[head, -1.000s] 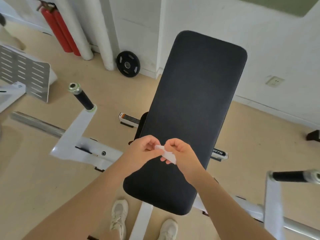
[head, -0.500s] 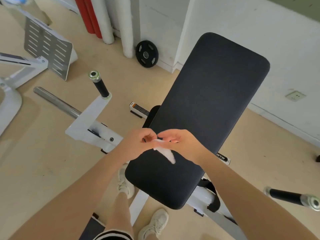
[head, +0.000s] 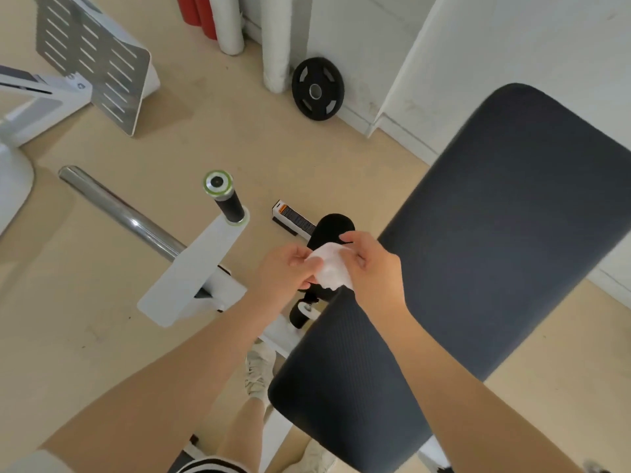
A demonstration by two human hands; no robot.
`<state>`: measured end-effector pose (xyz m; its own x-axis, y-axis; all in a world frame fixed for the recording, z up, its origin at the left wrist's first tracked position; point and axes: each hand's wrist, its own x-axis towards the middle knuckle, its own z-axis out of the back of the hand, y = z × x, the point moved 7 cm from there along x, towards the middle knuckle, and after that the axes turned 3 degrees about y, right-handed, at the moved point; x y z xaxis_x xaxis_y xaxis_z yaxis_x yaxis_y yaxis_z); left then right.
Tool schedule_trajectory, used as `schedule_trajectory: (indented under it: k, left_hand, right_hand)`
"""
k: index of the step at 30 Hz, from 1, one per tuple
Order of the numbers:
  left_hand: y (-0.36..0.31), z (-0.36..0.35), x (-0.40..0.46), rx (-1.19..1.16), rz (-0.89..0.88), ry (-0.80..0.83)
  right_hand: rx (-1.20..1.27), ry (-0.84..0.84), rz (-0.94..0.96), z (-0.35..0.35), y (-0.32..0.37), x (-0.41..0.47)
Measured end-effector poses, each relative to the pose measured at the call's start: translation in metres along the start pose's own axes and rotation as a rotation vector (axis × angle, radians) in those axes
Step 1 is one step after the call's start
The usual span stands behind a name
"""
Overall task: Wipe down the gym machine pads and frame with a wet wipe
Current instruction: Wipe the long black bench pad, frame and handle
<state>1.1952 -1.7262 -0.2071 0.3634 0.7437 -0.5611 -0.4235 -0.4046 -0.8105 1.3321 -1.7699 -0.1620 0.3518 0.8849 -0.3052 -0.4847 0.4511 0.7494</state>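
Wet wipe (head: pixel 329 269) between both hands — beside pad edge (head: pixel 382 240).

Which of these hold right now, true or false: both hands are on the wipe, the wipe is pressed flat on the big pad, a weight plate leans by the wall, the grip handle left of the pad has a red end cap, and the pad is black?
1. Both hands hold the wipe. True: the left hand and right hand both pinch the white wet wipe.
2. The wipe is pressed flat on the big pad. False: it is bunched between the hands, above the edge of the pad.
3. A weight plate leans by the wall. True: the black weight plate stands there.
4. The grip handle has a red end cap. False: the handle ends in a silver cap with a green ring.
5. The pad is black. True.
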Motion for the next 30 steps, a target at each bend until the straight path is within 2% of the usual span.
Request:
schedule_trajectory:
  k: [2, 4, 6, 8, 10, 12, 14, 18, 24, 27, 30]
  left_hand:
    - [0.006, -0.007, 0.01, -0.145, 0.127, 0.026]
    - [0.014, -0.019, 0.016, -0.368, 0.261, 0.137]
    - [0.021, -0.026, 0.02, -0.552, 0.288, 0.275]
    - [0.03, -0.027, 0.021, -0.64, 0.271, 0.385]
    - [0.038, -0.031, 0.021, -0.573, 0.202, 0.498]
    - [0.049, -0.04, 0.023, -0.375, 0.158, 0.54]
    - [0.068, -0.047, 0.029, -0.169, 0.201, 0.469]
    - [0.099, -0.078, 0.028, 0.008, 0.173, 0.463]
    - [0.108, -0.092, 0.045, 0.263, 0.038, 0.301]
    - [0.102, -0.093, 0.047, 0.286, -0.017, 0.25]
    - [0.092, -0.095, 0.053, 0.277, -0.079, 0.209]
  right_hand:
    - [-0.156, 0.0, 0.116, -0.017, 0.01, 0.002]
    - [-0.359, 0.002, 0.311, -0.034, 0.017, 0.0]
    - [-0.489, 0.027, 0.417, -0.042, 0.008, 0.0]
    - [-0.589, 0.093, 0.475, -0.044, -0.006, 0.001]
    - [-0.698, 0.155, 0.534, -0.043, -0.014, 0.003]
    - [-0.795, 0.196, 0.601, -0.038, -0.018, 0.012]
    - [-0.939, 0.298, 0.586, -0.037, -0.024, 0.03]
    - [-1.266, 0.75, 0.439, -0.051, -0.063, 0.048]
    - [-1.329, 0.911, 0.52, -0.056, -0.07, 0.05]
    - [-1.394, 0.847, 0.498, -0.025, -0.067, 0.074]
    - [-1.355, 0.543, 0.334, 0.022, -0.055, 0.108]
